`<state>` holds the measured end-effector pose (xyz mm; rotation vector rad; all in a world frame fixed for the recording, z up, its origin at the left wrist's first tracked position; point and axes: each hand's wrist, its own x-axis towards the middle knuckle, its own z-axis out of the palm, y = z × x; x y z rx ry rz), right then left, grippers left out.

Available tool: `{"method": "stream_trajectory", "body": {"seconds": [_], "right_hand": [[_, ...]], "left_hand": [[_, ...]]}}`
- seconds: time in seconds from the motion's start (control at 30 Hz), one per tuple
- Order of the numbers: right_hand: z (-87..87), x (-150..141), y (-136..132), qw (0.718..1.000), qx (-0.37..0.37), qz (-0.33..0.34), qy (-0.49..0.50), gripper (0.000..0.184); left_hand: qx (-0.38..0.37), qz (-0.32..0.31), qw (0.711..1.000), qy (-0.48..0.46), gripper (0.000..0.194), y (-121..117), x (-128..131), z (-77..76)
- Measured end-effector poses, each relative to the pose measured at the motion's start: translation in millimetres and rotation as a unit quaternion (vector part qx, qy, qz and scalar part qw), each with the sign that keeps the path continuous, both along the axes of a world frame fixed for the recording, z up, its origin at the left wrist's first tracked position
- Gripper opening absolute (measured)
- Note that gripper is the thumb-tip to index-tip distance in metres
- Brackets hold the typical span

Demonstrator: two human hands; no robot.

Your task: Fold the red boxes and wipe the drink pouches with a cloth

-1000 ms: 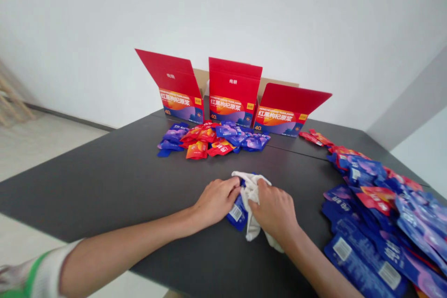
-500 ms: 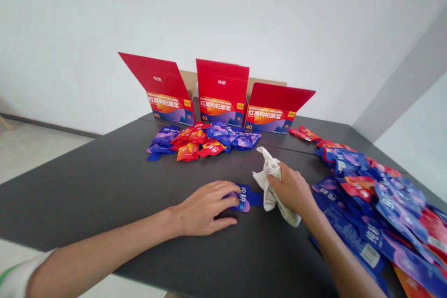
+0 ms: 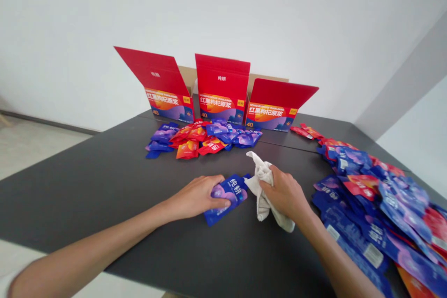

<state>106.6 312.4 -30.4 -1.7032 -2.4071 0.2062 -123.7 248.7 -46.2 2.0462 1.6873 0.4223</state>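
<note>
My left hand (image 3: 200, 198) grips a blue-purple pouch (image 3: 228, 194) by its side, thumb on top and fingers around the far edge. The pouch lies tilted just above or on the dark table; I cannot tell whether it touches. A crumpled white cloth (image 3: 262, 181) is bunched in my right hand (image 3: 284, 193), its fingers closed around it. The cloth's left edge meets or nearly meets the pouch's spout end. Beyond my hands lies a small heap of blue pouches (image 3: 164, 133) and red pouches (image 3: 188, 149).
Three red boxes with raised lids stand at the back: a left box (image 3: 169, 107), a middle box (image 3: 220, 107) and a right box (image 3: 270, 116). A large pile of blue and red pouches (image 3: 352, 160) covers the right side of the black table (image 3: 104, 186).
My left hand has closed on the pouch and turned it so its spout end points up and right. My right hand with the cloth has shifted slightly left, closer to the pouch.
</note>
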Motion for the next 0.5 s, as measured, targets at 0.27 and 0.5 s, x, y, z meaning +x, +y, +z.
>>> {"method": "stream_trajectory", "body": {"seconds": [0.27, 0.5], "right_hand": [[0.8, -24.8, -39.1, 0.992, 0.008, 0.113, 0.048, 0.027], [-10.7, -40.5, -45.3, 0.993, 0.007, 0.117, -0.029, 0.025]], "left_hand": [[0.043, -0.01, 0.997, -0.057, 0.029, 0.7, 6.9, -12.2], [0.08, -0.011, 0.997, -0.003, 0.021, -6.1, 19.2, -14.4]]}}
